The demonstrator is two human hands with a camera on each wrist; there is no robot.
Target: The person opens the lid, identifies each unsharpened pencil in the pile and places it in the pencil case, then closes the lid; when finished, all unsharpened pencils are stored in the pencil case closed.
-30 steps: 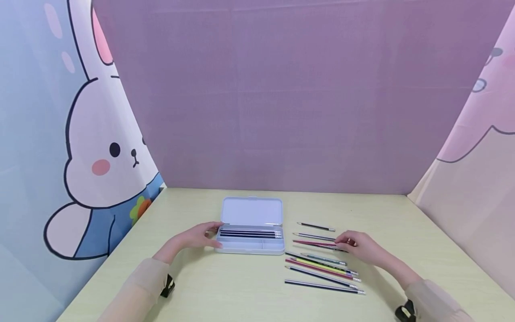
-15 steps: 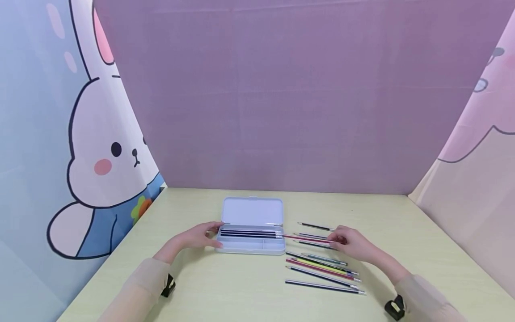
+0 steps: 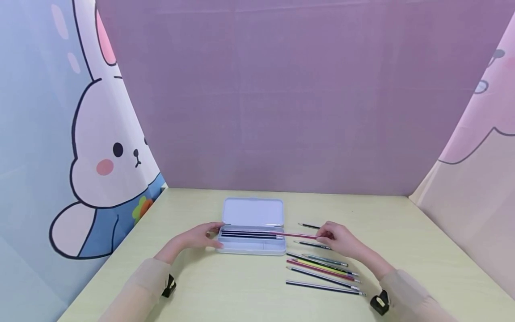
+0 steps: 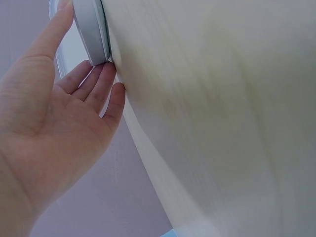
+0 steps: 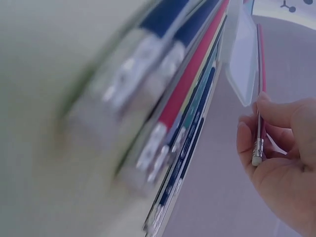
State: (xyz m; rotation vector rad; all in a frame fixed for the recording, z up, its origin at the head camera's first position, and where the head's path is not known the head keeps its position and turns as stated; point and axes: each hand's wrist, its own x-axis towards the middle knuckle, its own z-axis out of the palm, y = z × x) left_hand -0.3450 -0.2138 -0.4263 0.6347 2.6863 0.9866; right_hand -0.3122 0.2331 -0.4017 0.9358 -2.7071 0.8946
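A white pencil case (image 3: 241, 251) lies with its lid raised, several dark pencils (image 3: 245, 234) in its back compartment. My left hand (image 3: 197, 236) holds the case's left end between thumb and fingers; in the left wrist view the hand (image 4: 74, 103) has its thumb and fingertips at the case's end (image 4: 91, 32). My right hand (image 3: 339, 239) pinches a red pencil (image 3: 297, 235) near its eraser end, its other end over the case's right part. In the right wrist view the fingers of the hand (image 5: 281, 143) are curled round the red pencil (image 5: 262, 64).
On the table (image 3: 225, 286), right of the case, lie several loose pencils: a dark one (image 3: 309, 226) at the back, one (image 3: 311, 244) beside the right hand, a yellow one (image 3: 322, 265) within a front group, and a striped one (image 3: 322, 286) nearest the front. A purple cloth (image 3: 257, 98) stands behind.
My right hand has lifted the red pencil off the table and moved it left, over the case's right end. The left hand has stayed at the case.
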